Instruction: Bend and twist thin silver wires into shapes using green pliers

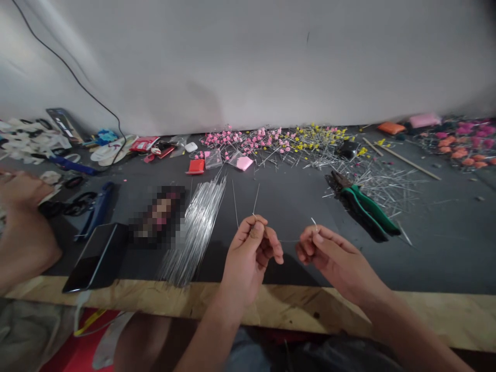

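Observation:
Near the table's front edge, my left hand [251, 248] pinches a thin wire between thumb and index finger, its tip showing above them. My right hand [333, 253], to its right, is also closed in a pinch, with a short bright wire end [314, 223] standing up from the fingertips. The two hands are apart, and a faint thin line runs between them. Left of my left hand lies a bundle of straight silver wires [199, 219]. A few single wires [235, 201] lie just beyond that hand.
Green-handled pliers [368, 209] lie at the right beside scattered short wires [387, 181]. Pink-tipped [248, 138] and yellow-tipped stems [318, 137] line the back. A phone [93, 258] sits front left. Another person's arm [27, 232] rests at the far left.

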The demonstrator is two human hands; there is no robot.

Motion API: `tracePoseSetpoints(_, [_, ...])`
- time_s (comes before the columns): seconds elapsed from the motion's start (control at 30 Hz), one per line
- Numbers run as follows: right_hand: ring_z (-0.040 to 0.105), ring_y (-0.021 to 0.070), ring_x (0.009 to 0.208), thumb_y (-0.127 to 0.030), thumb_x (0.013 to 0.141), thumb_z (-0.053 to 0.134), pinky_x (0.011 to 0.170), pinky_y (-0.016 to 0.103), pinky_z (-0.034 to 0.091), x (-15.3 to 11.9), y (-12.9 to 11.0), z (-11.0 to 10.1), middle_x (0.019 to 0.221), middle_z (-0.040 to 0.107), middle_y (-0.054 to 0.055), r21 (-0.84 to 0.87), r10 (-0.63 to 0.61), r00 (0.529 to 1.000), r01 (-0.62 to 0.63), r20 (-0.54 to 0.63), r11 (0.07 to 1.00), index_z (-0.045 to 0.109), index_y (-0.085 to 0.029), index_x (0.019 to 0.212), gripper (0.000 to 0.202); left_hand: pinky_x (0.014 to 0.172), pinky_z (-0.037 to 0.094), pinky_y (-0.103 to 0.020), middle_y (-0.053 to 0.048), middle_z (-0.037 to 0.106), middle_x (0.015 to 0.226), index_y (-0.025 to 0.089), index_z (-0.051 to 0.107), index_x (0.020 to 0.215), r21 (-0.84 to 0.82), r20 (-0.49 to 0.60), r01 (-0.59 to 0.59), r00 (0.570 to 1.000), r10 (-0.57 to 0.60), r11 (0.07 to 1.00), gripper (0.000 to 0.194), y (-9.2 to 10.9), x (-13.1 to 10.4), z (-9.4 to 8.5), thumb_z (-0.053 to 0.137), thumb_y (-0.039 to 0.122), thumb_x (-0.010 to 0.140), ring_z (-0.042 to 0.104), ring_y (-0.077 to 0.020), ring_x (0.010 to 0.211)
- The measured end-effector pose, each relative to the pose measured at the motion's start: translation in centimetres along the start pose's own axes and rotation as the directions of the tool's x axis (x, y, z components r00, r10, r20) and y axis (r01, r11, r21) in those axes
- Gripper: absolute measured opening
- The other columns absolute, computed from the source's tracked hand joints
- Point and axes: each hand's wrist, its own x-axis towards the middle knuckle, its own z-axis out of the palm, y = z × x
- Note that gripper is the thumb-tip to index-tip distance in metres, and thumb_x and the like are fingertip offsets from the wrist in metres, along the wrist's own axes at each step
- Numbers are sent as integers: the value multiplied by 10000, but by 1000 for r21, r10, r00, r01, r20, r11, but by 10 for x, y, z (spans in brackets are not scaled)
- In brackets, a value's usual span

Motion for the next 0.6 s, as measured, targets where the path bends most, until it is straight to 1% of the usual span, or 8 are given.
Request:
tracePoseSetpoints(0.1, [501,136,637,-349,813,545,630,290,390,6,2,2,650,507,0,11,10,1000,-10,12,1000,623,-188,760,187,494,450,-204,16,566,636,190,494,860,21,19,-11,1000,11,1000,74,-2,2,-1,502,257,831,539,-96,539])
tracePoseSetpoints(0.23, [498,131,596,-383,837,491,607,283,389,23,2,3,601,486,-10,100,13,999,-16,29,995,593,-180,712,260,526,450,-209,3,574,682,181,504,864,16,68,5,998,-6,1000,84,-1,13,-1,480,259,845,552,-98,578])
tracePoseSetpoints(0.27, [475,123,566,-392,841,480,584,274,379,28,2,2,572,461,-18,135,10,1000,-14,30,991,567,-182,675,282,526,446,-207,-2,571,686,174,508,858,12,91,21,996,-22,1000,103,0,17,-1,475,270,849,551,-99,584])
tracePoseSetpoints(0.33, [379,101,485,-412,840,474,522,250,345,39,-2,0,507,369,-43,218,7,1000,-12,22,976,489,-190,600,327,522,437,-201,-9,560,684,154,519,834,-5,138,54,989,-53,999,144,2,26,0,465,287,853,543,-95,587])
tracePoseSetpoints(0.43, [243,86,438,-408,837,478,468,229,299,54,-9,-5,482,246,-63,269,11,1000,-19,29,963,370,-189,527,394,510,418,-186,-3,542,657,143,523,803,-42,174,93,981,-85,995,146,5,39,2,471,272,848,521,-81,565])
tracePoseSetpoints(0.6, [189,83,432,-361,846,464,443,216,280,71,-14,-17,489,168,-68,267,-19,1000,12,25,964,297,-190,506,416,467,380,-165,7,526,624,138,527,766,-85,162,149,978,-134,985,120,9,58,2,512,247,814,497,-66,536])
